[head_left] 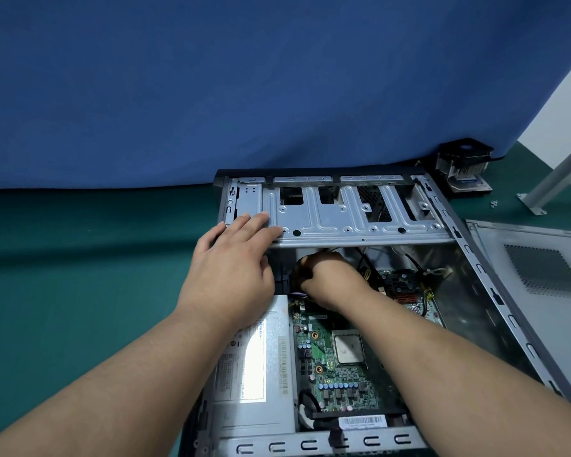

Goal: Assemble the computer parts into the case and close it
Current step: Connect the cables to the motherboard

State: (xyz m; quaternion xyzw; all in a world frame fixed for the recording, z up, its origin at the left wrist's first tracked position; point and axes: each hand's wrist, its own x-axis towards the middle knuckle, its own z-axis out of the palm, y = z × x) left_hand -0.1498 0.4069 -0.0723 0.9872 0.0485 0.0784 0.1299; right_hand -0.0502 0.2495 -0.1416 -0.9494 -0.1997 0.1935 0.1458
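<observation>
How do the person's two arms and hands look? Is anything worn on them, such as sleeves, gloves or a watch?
Both arms are bare up to the frame edge: no sleeves show. The left hand and the right hand wear no gloves. No watch, bracelet or ring is visible, though the right fingers are partly hidden.

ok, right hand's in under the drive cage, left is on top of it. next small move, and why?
Probably seat whatever connector the right hand is working on among the cables under the drive cage, with the left hand pressing flat on the cage to steady it. The right fingers are hidden under the cage edge, so I can't tell what they hold. The CPU sits bare; the cooler lies outside the case.
</observation>
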